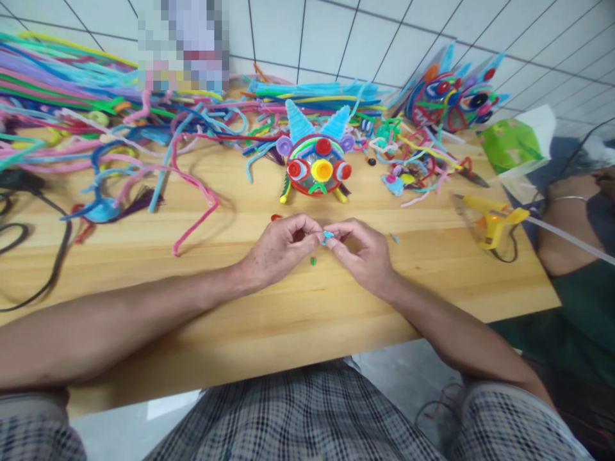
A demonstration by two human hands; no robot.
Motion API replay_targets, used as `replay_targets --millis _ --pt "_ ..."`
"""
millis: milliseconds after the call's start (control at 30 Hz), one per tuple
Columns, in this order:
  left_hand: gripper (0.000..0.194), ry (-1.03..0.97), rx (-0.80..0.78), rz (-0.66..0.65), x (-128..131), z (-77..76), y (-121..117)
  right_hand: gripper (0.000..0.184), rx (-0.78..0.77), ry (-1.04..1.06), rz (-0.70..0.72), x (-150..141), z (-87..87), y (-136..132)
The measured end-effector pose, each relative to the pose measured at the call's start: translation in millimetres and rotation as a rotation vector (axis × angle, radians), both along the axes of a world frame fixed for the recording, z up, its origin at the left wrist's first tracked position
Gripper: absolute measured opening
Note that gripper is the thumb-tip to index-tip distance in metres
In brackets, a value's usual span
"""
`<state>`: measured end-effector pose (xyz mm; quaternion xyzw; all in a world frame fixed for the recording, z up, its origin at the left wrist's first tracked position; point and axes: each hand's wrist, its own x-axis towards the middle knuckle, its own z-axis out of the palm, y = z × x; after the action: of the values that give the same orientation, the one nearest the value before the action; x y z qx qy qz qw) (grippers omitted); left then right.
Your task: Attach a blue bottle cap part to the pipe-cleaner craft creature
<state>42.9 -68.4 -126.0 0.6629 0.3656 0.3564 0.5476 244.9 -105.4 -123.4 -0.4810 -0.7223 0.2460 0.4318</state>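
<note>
Head view: blue piece was pinched

Left hand and right hand gripped it, thumbs against fingers, over table, nearer than horned figure. Green bit lay near; glue gun far right.

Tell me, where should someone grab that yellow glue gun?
Probably best by its handle, coming from the near side: the glue gun has its handle pointing that way, its nozzle pointing left and a glue stick jutting out right.
</note>
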Motion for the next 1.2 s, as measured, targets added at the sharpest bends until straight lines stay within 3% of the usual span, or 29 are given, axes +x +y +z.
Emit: replay_targets --millis 267,567,1200 --pt "0.023 -0.014 0.021 -0.003 -1.0 3.5 1.9 0.014 -0.171 0.151 -0.060 0.9 -6.3 2.3" --pt "0.022 0.037 0.019 -0.020 -0.1 4.3 0.3 0.016 -0.136 0.164 -0.036 0.8 -3.7 2.3" --pt "0.019 0.042 0.058 0.038 -1.6 1.1 5.9 0.019 -0.257 0.232 -0.112 3.0 -9.1 6.6"
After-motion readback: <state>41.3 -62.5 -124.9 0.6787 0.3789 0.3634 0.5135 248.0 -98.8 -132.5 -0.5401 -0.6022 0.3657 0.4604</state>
